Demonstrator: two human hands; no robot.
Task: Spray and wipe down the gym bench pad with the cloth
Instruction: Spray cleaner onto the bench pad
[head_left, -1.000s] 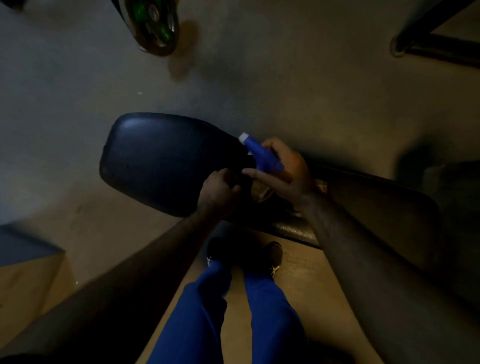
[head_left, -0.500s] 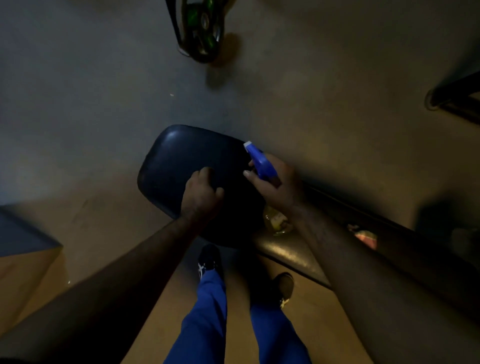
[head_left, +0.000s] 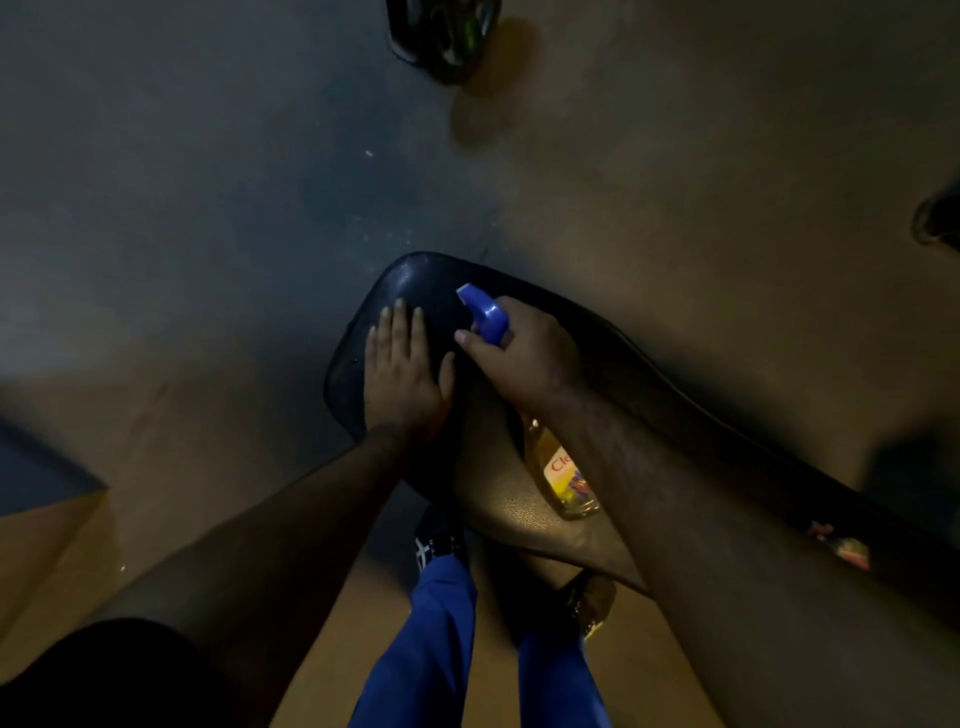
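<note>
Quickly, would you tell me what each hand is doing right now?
Left hand: open, fingers straight, flat on the bench pad.
Right hand: gripping the spray bottle at its blue trigger head.

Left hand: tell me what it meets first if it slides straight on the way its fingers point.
Probably nothing: the left hand lies flat on the bench pad, and only bare pad, then its rounded end, lies ahead.

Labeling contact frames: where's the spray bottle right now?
Head view, right of centre: the spray bottle is gripped in the right hand above the bench pad, beside the flat left hand.
</note>
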